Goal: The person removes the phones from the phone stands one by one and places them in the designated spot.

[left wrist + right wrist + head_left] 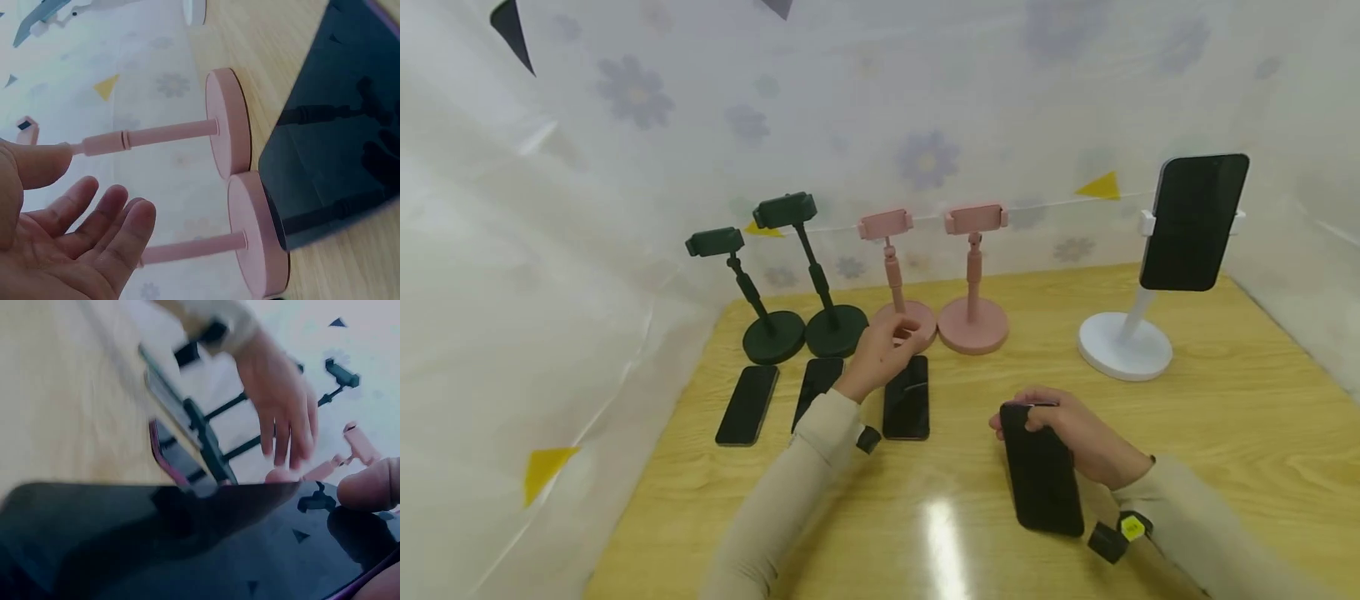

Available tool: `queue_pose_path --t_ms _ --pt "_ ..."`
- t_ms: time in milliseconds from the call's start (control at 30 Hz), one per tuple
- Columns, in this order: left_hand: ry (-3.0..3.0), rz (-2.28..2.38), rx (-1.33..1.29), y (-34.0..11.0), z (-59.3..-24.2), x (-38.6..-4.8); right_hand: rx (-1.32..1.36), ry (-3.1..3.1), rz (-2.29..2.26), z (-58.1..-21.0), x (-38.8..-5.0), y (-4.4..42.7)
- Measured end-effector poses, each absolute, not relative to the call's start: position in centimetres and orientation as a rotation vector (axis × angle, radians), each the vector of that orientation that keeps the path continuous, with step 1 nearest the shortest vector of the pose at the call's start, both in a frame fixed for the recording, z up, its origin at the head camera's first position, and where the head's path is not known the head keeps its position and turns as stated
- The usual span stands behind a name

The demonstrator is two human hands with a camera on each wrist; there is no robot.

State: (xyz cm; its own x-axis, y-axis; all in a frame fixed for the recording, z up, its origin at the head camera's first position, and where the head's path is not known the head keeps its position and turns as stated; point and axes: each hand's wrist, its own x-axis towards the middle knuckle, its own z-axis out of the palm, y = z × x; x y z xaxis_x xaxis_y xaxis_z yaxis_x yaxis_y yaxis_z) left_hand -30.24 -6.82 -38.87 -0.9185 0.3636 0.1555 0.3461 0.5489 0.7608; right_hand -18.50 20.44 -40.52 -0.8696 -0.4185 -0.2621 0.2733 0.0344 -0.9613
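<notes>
My right hand (1093, 442) holds a black-screened smartphone (1045, 479) tilted over the front right of the table, thumb on the screen and fingers behind it. My left hand (880, 357) has loosely bent fingers and nothing between them. It hovers before the left pink phone stand (892, 267), partly covering its round base. Beside that stands a second pink phone stand (973, 323), its clamp holding nothing. Under the left forearm a smartphone (820, 382) is partly hidden; another smartphone (907, 400) lies just right of the wrist.
Two dark green phone stands (773, 337) (837, 331) stand at the back left, with a smartphone (748, 406) lying in front. At the right, a white phone stand (1124, 348) carries an upright smartphone (1197, 223). A flower-patterned sheet (820, 117) hangs behind the wooden table (1232, 417).
</notes>
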Motion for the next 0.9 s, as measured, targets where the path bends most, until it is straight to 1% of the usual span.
queue_pose_path --t_ms 100,267,367,500,600,767,900 --pt "2.723 1.297 0.611 -8.1 -39.0 -29.0 -0.072 1.997 -1.822 -40.7 -20.9 19.7" --pt "2.670 1.237 0.693 -9.5 -39.0 -28.0 0.039 2.223 -1.665 -41.8 -24.7 18.8" --pt "2.632 1.179 0.738 -10.0 -39.0 -27.7 0.005 2.367 -1.515 -42.5 -26.7 18.2" --pt "2.582 1.106 0.768 -10.4 -39.1 -27.3 -0.119 2.587 -1.271 -43.5 -28.8 17.8" --pt "2.555 1.085 0.743 -10.9 -39.4 -26.7 -0.150 2.703 -1.159 -44.2 -29.7 17.7" --pt "2.569 1.043 0.703 -12.0 -39.2 -25.9 -0.041 2.826 -1.182 -44.5 -29.9 17.4" --pt "2.597 1.018 0.693 -12.7 -39.0 -25.5 -0.029 2.843 -1.232 -44.2 -29.7 16.9"
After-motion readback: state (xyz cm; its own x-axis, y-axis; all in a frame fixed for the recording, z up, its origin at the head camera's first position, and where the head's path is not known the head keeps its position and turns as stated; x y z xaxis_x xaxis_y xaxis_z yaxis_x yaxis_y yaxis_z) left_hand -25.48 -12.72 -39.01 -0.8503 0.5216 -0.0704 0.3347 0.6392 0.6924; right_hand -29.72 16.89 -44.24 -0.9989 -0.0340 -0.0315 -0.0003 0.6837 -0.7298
